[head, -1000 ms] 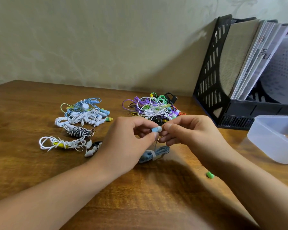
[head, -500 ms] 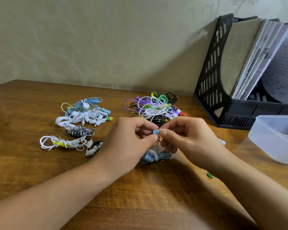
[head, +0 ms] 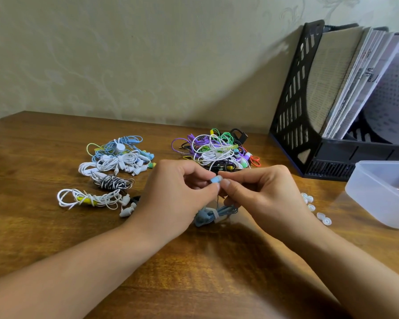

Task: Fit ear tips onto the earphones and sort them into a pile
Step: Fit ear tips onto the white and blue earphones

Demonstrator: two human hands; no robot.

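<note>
1. The left hand (head: 177,199) and right hand (head: 263,196) are meeting above the wooden table (head: 32,238), fingertips together around a light blue earbud (head: 215,180).
2. Both hands are pinching that earbud between thumb and forefinger; whether an ear tip is already seated on it cannot be told.
3. The earbud's thin cord is hanging down to a coiled blue earphone bundle (head: 213,215) lying on the table just below the hands.
4. A sorted group of white, blue and striped earphones (head: 115,162) is lying to the left, with a white-and-yellow set (head: 88,199) nearer the front.
5. A tangled pile of purple, green, white and black earphones (head: 214,149) is sitting behind the hands, near the wall.
6. Several clear ear tips (head: 311,207) are lying loose to the right, beside a translucent plastic container (head: 382,192).
7. A black file rack (head: 293,116) holding papers is standing at the back right.
</note>
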